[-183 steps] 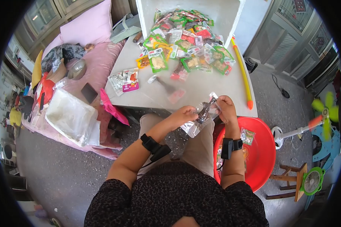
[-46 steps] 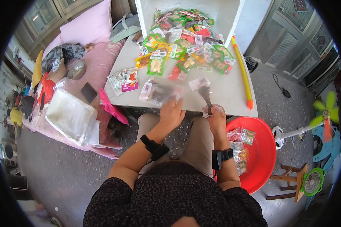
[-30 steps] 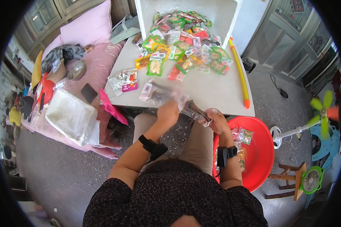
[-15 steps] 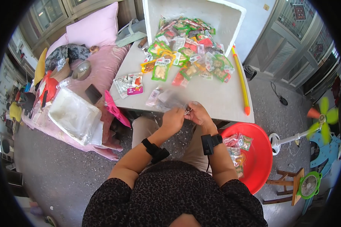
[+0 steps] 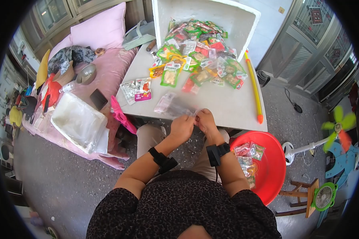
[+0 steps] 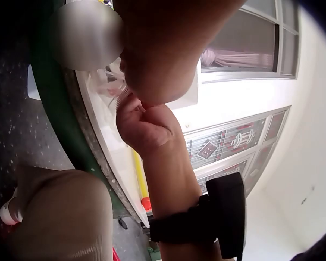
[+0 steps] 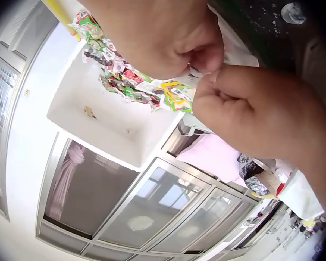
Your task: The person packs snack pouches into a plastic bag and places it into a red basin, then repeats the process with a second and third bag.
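Observation:
At the table's front edge my two hands meet with fingertips almost touching. My left hand and my right hand both have fingers curled in, pinching the edge of a clear plastic packet between them. The packet's contents are blurred and largely hidden. Its pale labelled end lies on the table to the left. In the right wrist view the curled left hand faces the right hand, with only a sliver of plastic visible. The left wrist view shows the right hand partly behind the left hand.
A white foam box lies on its side, spilling food packets across the table. Silver packets sit at left, a yellow tube at right. Below the right edge stands a red basin holding several packets.
Earlier the right hand held a clear packet with a dark, bone-like piece, apart from the left. That hand has moved left to meet the left hand; the dark piece is now out of sight.

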### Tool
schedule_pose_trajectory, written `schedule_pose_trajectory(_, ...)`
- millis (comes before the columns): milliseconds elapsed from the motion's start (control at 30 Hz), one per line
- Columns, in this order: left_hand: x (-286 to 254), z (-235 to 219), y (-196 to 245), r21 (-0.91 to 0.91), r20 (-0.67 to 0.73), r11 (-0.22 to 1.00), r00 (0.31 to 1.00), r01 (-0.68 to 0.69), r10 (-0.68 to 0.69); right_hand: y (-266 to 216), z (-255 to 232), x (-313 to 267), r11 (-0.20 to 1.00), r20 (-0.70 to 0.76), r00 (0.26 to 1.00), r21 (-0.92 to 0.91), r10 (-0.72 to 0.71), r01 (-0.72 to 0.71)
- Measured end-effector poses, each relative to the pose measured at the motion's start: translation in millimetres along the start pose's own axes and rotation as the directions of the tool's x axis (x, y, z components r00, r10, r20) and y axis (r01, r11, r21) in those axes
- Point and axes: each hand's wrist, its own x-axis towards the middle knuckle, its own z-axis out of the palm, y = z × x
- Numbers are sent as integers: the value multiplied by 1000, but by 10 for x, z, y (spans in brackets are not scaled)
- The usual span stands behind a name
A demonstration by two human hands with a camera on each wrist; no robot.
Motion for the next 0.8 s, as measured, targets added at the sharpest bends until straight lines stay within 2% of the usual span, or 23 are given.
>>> schedule_pose_trajectory(133, -44, 74, -108, 27, 14, 999, 999, -43, 43, 147, 85, 169, 990, -22, 996, 113, -84, 86)
schedule_pose_trajectory(233, -92, 122, -177, 40, 34, 999, 999, -30, 29, 167, 122, 134, 980, -9, 996, 176, -90, 90)
schedule_pose_trajectory(333, -118, -22, -100, 31, 34, 999, 999, -26, 25, 81, 42, -10, 971, 64, 998, 236, 17, -31)
schedule_pose_trajectory(467, -262, -48, -149, 80, 2, 990, 993, -119, 119, 18, -199, -166, 971, -59, 998, 239, 33, -18)
schedule_pose_trajectory(567, -371, 103, -307, 210, -62, 968, 987, -135, 151, 11, -288, -247, 974, -102, 994, 225, 40, -16)
schedule_pose_trajectory(767, -197, 12, -396, 109, -38, 976, 980, -190, 195, -5, -296, -349, 991, -118, 993, 132, -5, 20)
schedule_pose_trajectory(800, -138, -55, -383, 76, -75, 977, 976, -198, 204, -23, -294, -364, 992, -120, 992, 119, -33, 47)
